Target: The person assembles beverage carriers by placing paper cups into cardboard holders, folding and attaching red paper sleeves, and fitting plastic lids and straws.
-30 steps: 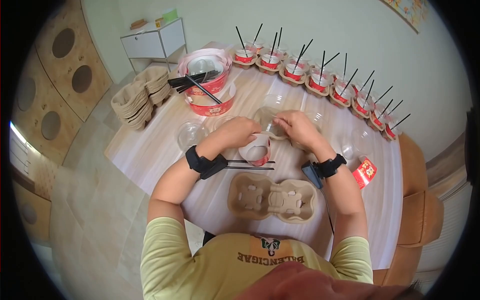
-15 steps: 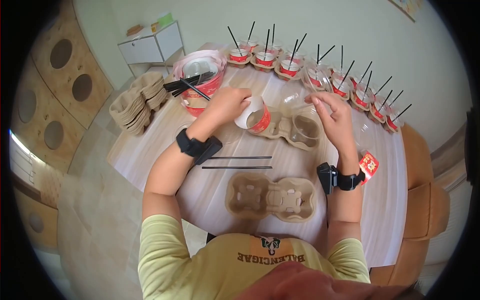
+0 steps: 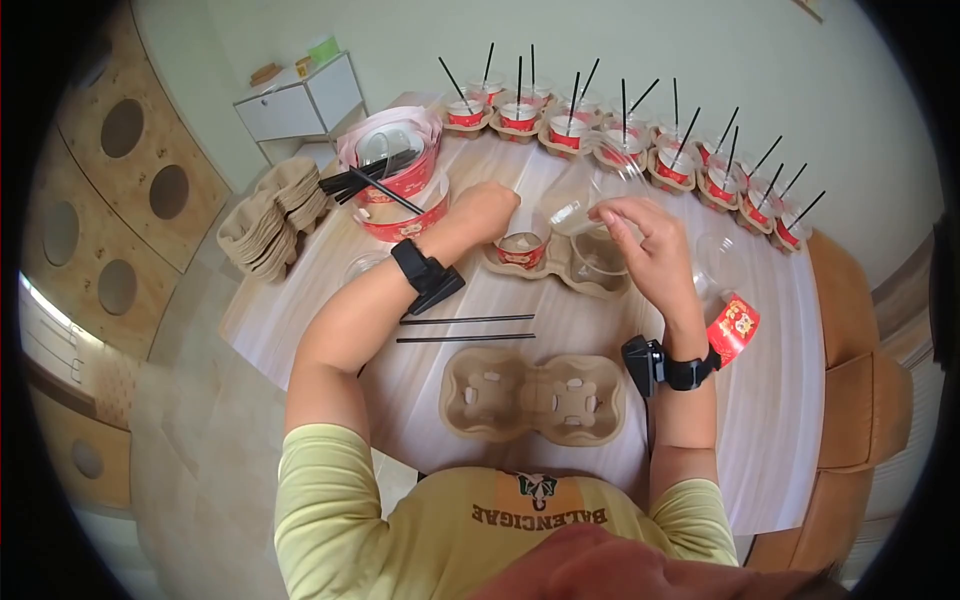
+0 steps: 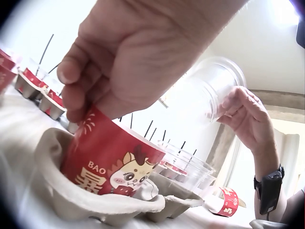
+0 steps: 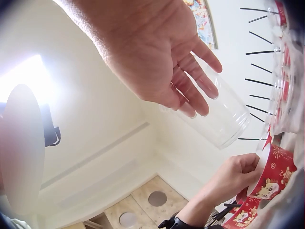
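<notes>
In the head view my left hand [image 3: 487,212] pinches the rim of a red printed paper cup sleeve [image 3: 522,256]. The left wrist view shows that sleeve [image 4: 112,157], with a cartoon animal on it, standing in one hollow of a pulp cup carrier [image 4: 100,205]. A clear plastic cup [image 3: 598,262] occupies the other hollow. My right hand [image 3: 650,235] holds another clear plastic cup [image 5: 224,119] above the carrier, tilted, its fingers and thumb around one end.
Nearer me lie two black straws [image 3: 467,320] and a second pulp carrier [image 3: 530,398]. Filled carriers with straws [image 3: 670,165] line the far edge. Stacked carriers [image 3: 262,225] and red sleeve stacks [image 3: 400,215] stand left; a loose red sleeve [image 3: 735,325] lies right.
My left hand has moved the red sleeve away from me and down into the carrier's left hollow. My right hand has lifted a clear cup off, leaving another in the right hollow.
</notes>
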`<move>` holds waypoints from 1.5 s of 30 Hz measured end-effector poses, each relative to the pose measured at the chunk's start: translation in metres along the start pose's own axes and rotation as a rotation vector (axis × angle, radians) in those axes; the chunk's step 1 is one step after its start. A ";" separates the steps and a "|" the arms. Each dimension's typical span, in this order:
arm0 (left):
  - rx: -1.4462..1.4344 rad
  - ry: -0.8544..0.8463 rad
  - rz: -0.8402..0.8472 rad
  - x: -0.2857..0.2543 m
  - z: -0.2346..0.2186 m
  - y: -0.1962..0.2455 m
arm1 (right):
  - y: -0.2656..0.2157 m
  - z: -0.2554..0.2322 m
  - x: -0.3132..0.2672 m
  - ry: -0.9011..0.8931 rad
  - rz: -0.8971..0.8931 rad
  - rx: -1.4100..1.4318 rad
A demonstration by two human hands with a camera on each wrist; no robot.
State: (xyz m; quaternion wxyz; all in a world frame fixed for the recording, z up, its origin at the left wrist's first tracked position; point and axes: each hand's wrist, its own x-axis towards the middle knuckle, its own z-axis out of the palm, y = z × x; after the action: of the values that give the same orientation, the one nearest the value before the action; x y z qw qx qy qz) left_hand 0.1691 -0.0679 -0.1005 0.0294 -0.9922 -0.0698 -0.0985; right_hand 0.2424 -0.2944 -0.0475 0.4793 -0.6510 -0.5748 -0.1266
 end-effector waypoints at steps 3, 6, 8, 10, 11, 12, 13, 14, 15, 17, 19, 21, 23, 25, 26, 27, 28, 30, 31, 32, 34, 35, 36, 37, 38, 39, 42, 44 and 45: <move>0.016 -0.018 0.008 0.000 0.000 0.002 | -0.001 0.004 0.002 -0.028 -0.018 0.010; 0.069 -0.069 -0.016 -0.002 0.015 0.003 | -0.001 0.013 0.003 -0.082 -0.045 -0.039; -0.013 -0.044 -0.046 -0.009 0.005 0.009 | -0.001 0.020 0.004 -0.095 -0.095 -0.041; -0.096 -0.019 -0.073 -0.020 -0.007 0.017 | -0.002 0.021 0.005 -0.108 -0.142 -0.046; -0.130 0.107 -0.056 -0.030 -0.013 0.021 | -0.002 0.022 0.004 -0.094 -0.119 -0.058; -0.163 0.234 -0.040 -0.038 -0.018 0.025 | -0.002 0.022 0.003 -0.080 -0.096 -0.070; -0.165 0.233 -0.040 -0.044 -0.023 0.027 | -0.002 0.021 0.004 -0.081 -0.095 -0.071; -0.178 0.244 0.025 -0.050 -0.027 0.030 | -0.002 0.020 0.005 -0.063 -0.072 -0.081; -0.192 0.254 0.088 -0.055 -0.028 0.031 | -0.002 0.019 0.006 -0.046 -0.050 -0.090; -0.251 0.198 0.181 -0.062 -0.023 0.034 | -0.005 0.020 0.009 -0.068 -0.066 -0.102; -0.311 0.143 0.278 -0.067 -0.018 0.037 | -0.008 0.024 0.012 -0.089 -0.081 -0.116; -0.269 0.174 0.315 -0.071 -0.014 0.040 | -0.007 0.033 0.016 -0.104 -0.175 -0.099; -0.241 0.128 0.282 -0.078 -0.026 0.043 | -0.007 0.040 0.022 -0.154 -0.198 -0.125; -0.212 0.077 0.251 -0.088 -0.036 0.044 | -0.007 0.041 0.024 -0.202 -0.219 -0.149; -0.268 0.096 0.235 -0.095 -0.039 0.042 | -0.007 0.041 0.025 -0.221 -0.211 -0.165; -0.325 0.114 0.217 -0.101 -0.043 0.039 | -0.006 0.042 0.025 -0.240 -0.203 -0.180; -0.328 0.112 0.215 -0.105 -0.049 0.037 | -0.006 0.043 0.025 -0.243 -0.201 -0.179; -0.364 0.110 0.155 -0.112 -0.061 0.030 | -0.004 0.048 0.026 -0.284 -0.209 -0.209; -0.365 0.111 0.151 -0.114 -0.061 0.025 | -0.003 0.050 0.025 -0.287 -0.212 -0.207; -0.367 0.140 0.116 -0.115 -0.062 0.021 | 0.000 0.054 0.023 -0.357 -0.204 -0.227; -0.370 0.171 0.082 -0.115 -0.067 0.018 | 0.006 0.061 0.019 -0.428 -0.198 -0.249; -0.386 0.209 0.040 -0.115 -0.075 0.020 | 0.010 0.065 0.016 -0.455 -0.177 -0.249; -0.402 0.246 -0.001 -0.113 -0.079 0.021 | 0.015 0.069 0.013 -0.483 -0.155 -0.249; -0.404 0.248 -0.002 -0.110 -0.079 0.023 | 0.021 0.074 0.008 -0.484 -0.156 -0.251; -0.409 0.281 0.014 -0.106 -0.079 0.025 | 0.027 0.079 0.005 -0.490 -0.175 -0.221; -0.412 0.314 0.029 -0.101 -0.079 0.027 | 0.033 0.082 0.002 -0.496 -0.194 -0.190; -0.354 0.260 0.117 -0.087 -0.066 0.028 | 0.026 0.079 0.000 -0.565 -0.099 -0.158; -0.385 0.173 0.104 -0.082 -0.064 0.030 | 0.026 0.079 -0.003 -0.569 -0.085 -0.179; -0.411 0.086 0.090 -0.080 -0.063 0.030 | 0.026 0.080 -0.003 -0.571 -0.075 -0.198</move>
State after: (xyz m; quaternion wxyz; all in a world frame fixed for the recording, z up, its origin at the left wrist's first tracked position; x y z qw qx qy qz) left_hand 0.0836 -0.1123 -0.0559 -0.1664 -0.9743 -0.0024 -0.1516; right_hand 0.2332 -0.2322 -0.1029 0.2275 -0.6823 -0.6947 -0.0115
